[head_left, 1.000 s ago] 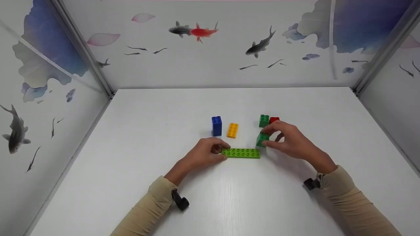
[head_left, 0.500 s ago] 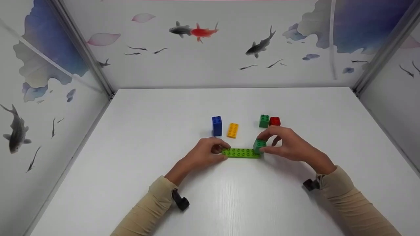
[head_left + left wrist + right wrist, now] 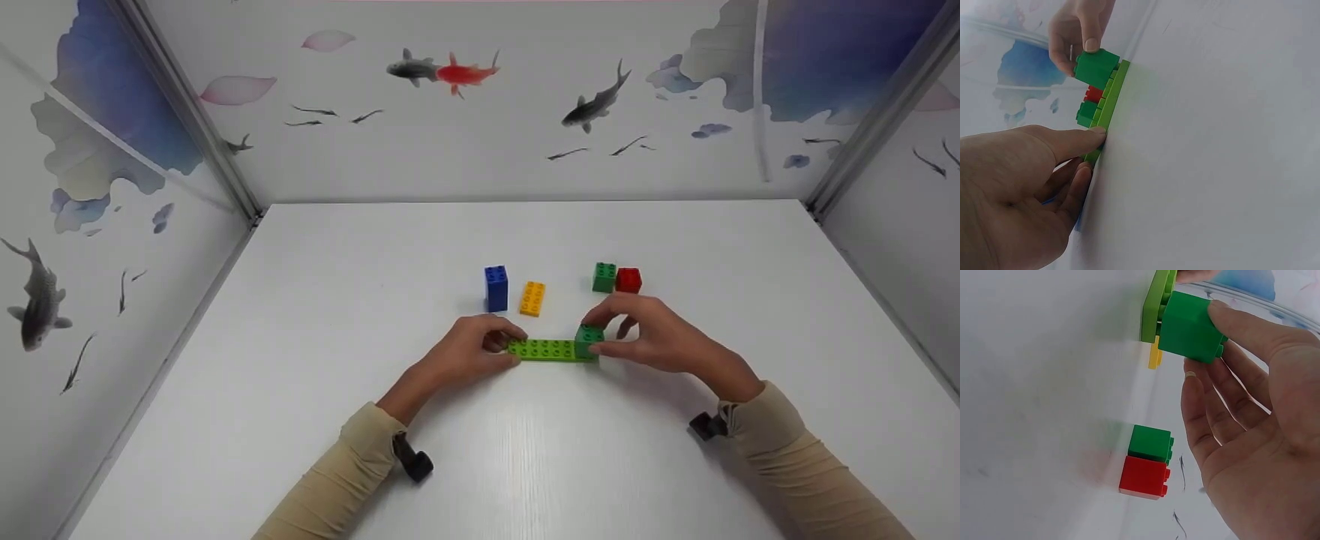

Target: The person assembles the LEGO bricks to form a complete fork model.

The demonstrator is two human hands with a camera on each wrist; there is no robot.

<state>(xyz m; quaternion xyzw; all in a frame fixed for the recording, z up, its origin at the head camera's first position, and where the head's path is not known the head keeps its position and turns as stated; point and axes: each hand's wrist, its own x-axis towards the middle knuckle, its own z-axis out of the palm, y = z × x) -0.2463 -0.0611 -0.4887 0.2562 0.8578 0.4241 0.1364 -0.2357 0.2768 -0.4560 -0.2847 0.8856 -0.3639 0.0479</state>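
A long light-green plate (image 3: 545, 350) (image 3: 1107, 107) (image 3: 1155, 305) lies flat near the middle of the white table (image 3: 480, 450). My left hand (image 3: 469, 352) (image 3: 1022, 180) pinches its left end. A dark-green square brick (image 3: 589, 339) (image 3: 1096, 68) (image 3: 1189, 325) sits on the plate's right end, gripped between thumb and fingers of my right hand (image 3: 645, 337) (image 3: 1252, 416).
Behind the plate stand a blue brick (image 3: 495, 287) and a flat yellow brick (image 3: 532, 298) (image 3: 1155, 358). Farther right, a second green brick (image 3: 604, 277) (image 3: 1151, 444) touches a red brick (image 3: 628, 280) (image 3: 1144, 477). Patterned walls close in the table on three sides.
My right hand carried the dark-green brick left and down from beside the plate onto the plate's right end. The left hand stayed on the plate.
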